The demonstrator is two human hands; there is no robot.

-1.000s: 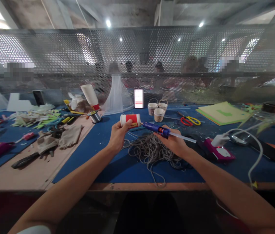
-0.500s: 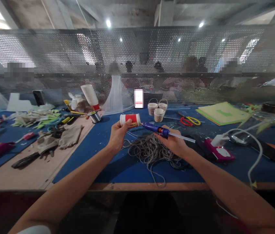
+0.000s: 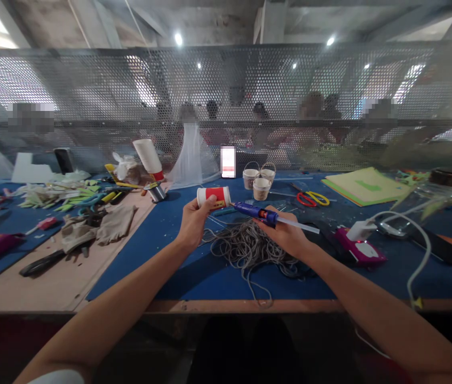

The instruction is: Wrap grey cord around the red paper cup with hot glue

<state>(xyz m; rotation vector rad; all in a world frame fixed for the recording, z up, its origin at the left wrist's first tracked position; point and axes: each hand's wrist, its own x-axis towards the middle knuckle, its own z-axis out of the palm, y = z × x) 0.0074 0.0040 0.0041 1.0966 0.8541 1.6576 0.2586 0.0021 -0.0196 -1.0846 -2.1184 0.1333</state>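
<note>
Both the left forearm (image 3: pixel 129 292) and right forearm (image 3: pixel 364 292) are bare, angling in toward the middle. The left hand (image 3: pixel 192 223) is pinching, thumb (image 3: pixel 210 201) up top, and the right hand (image 3: pixel 284 233) is curled in a grip, kinda near it.

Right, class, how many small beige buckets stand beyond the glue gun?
3, beyond the glue gun: a left bucket, a right bucket, and a front bucket partly hiding the right one. More could be hidden behind them.
</note>
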